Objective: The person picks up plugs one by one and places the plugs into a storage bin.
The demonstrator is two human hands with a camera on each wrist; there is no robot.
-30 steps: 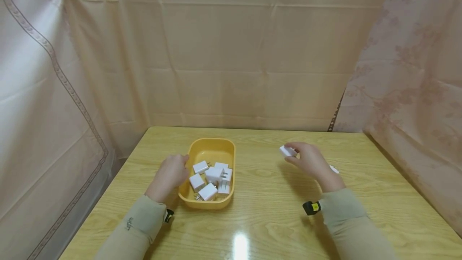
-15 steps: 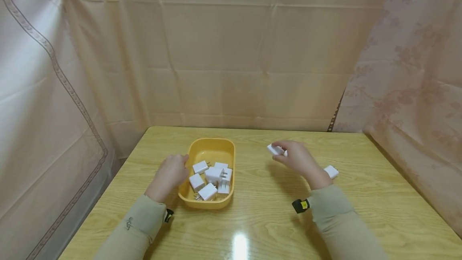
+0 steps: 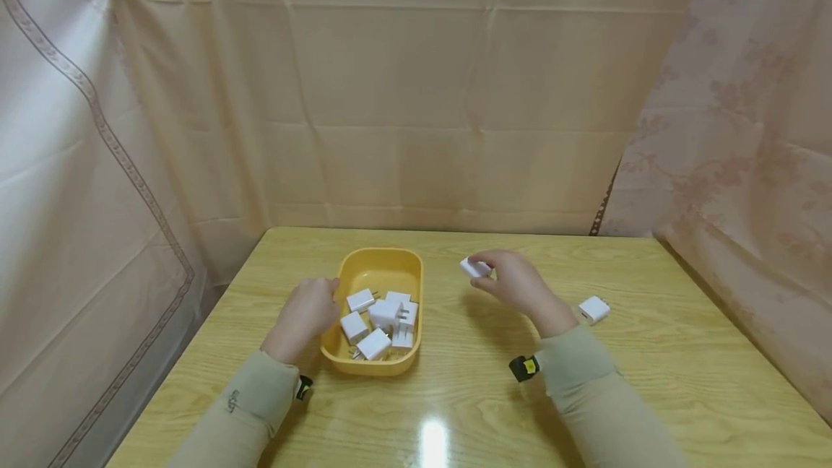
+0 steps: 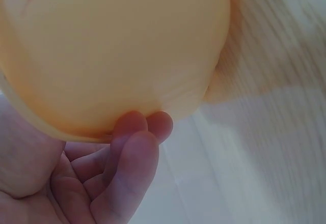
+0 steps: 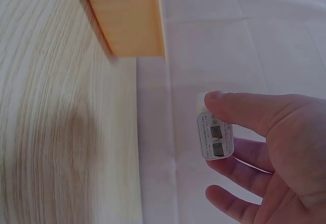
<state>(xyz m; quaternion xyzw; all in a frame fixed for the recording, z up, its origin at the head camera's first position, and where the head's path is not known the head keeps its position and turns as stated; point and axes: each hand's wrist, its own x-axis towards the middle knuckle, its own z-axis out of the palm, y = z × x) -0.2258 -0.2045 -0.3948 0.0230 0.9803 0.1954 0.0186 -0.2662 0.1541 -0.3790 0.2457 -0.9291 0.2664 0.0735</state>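
My left hand [image 3: 305,316] grips the left rim of a yellow plastic bin [image 3: 383,273]. In the left wrist view, its curled fingers [image 4: 135,158] press against the outer wall of the bin [image 4: 117,56]. Several white charger plugs [image 3: 373,344] lie jumbled in the near part of the bin, some with metal prongs showing. To the right of the bin, my right hand [image 3: 516,284] pinches another white charger plug [image 3: 474,267] above the table. The right wrist view shows the printed end of that charger plug [image 5: 215,137] between thumb and fingers, its two prongs folded flat or seen end-on.
One more white charger plug [image 3: 594,308] lies on the wooden table [image 3: 468,396], right of my right forearm. Cloth curtains [image 3: 416,107] hang behind the table and along both sides. A bright light reflection shows near the front.
My right hand has moved left toward the bin with the charger plug in its fingers, uncovering the one on the table at right. The left hand and bin have stayed put.
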